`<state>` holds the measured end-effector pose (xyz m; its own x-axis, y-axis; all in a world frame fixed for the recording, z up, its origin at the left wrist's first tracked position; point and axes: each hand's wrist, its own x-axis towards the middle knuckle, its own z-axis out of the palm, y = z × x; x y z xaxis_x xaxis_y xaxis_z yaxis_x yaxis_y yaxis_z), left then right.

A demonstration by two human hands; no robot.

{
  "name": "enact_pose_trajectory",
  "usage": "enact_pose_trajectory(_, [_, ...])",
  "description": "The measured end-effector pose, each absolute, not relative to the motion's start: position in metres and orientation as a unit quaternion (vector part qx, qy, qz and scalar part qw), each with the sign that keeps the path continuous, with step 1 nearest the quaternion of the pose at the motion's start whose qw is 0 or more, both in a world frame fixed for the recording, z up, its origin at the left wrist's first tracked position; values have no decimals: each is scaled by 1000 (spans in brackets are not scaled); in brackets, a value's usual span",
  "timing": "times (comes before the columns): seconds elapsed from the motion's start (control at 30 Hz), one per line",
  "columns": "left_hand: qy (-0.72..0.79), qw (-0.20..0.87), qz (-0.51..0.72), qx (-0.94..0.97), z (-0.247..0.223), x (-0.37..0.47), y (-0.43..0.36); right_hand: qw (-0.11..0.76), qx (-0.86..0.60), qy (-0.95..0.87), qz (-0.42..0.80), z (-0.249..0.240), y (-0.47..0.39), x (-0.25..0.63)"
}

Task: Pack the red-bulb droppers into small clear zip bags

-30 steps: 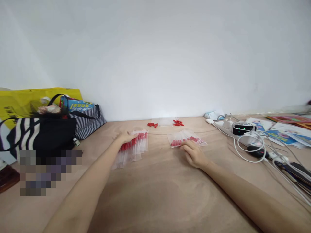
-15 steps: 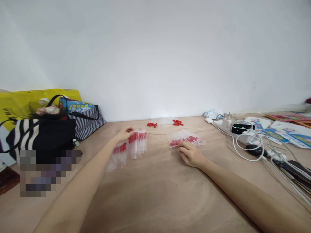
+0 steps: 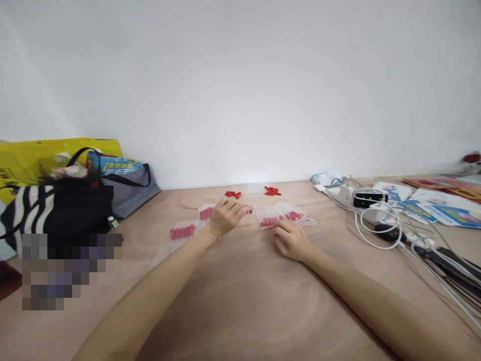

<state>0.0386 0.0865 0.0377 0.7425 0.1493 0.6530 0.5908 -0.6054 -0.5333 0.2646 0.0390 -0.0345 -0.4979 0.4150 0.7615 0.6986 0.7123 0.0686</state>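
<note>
The right hand lies curled at the near edge of the fanned, red-filled clear bags, grip indeterminable; a nudge could skew them. The left hand, bent-fingered, hold unclear, could drag adjacent bags by wrist contact. Beyond both, loose red pieces could scatter if knocked.

No wording can be read for certain. Bold yellow and white characters, seemingly upside down, run across a blue packet on the left; dark characters mark the yellow bag beside it; pale lettering, too small to make out, crosses a blue-and-white printed sheet on the right.
</note>
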Motion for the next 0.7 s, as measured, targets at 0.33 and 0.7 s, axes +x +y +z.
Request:
enact_pose_trajectory(0.33, [-111, 317, -236, -912, -10, 49, 42, 355, -351, -851, -163, -33, 36, 259])
enact_pose_trajectory(0.7, [-262, 157, -243, -921, -10, 14, 36, 317, -270, -879, -232, -32, 33, 249])
